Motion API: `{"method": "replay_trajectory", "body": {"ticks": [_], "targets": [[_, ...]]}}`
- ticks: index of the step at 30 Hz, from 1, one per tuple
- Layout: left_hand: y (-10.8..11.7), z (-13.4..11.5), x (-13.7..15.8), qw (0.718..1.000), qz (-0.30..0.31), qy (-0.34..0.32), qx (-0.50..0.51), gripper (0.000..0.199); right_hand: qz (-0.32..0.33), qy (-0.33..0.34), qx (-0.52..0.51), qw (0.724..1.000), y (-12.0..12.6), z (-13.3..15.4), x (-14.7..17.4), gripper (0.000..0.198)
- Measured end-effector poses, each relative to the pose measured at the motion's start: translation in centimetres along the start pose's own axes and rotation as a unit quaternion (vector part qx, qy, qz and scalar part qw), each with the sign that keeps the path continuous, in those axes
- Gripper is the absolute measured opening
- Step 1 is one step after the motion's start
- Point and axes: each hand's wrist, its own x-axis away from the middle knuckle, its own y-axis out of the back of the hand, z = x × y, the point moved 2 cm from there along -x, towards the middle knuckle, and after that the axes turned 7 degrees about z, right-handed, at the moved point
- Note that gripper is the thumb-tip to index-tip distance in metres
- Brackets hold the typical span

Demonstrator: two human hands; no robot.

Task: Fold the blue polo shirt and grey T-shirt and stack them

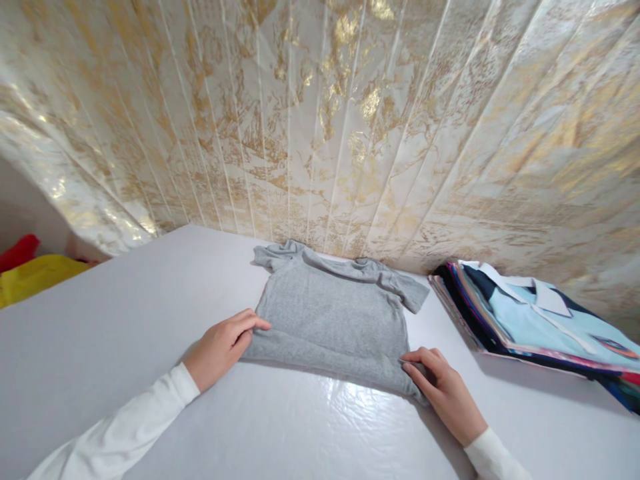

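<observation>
tabletop (125, 320) holds folded clothes (525, 300) beside a grey shirt (335, 310), right fingers (424, 357) pinching it, left fingers (253, 322) touching, grip unclear.

One head-worn view, from above the near side of the white table (145, 320), facing forward and down.
It looks along the sleeves (127, 420) from close by, taking in the left hand (220, 347), the right hand (445, 390) and the grey shirt (330, 307) between them; the table's far edge slopes down rightward across the frame, and the gold-patterned backdrop (300, 133) fills the upper half.
</observation>
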Motion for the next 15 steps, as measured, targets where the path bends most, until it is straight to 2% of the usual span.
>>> {"method": "replay_trajectory", "body": {"ticks": [15], "targets": [[0.14,-0.19,0.01,1.0,-0.002,-0.003,-0.007,0.034,-0.016,0.009,0.01,1.0,0.13,0.18,-0.06,0.028]]}}
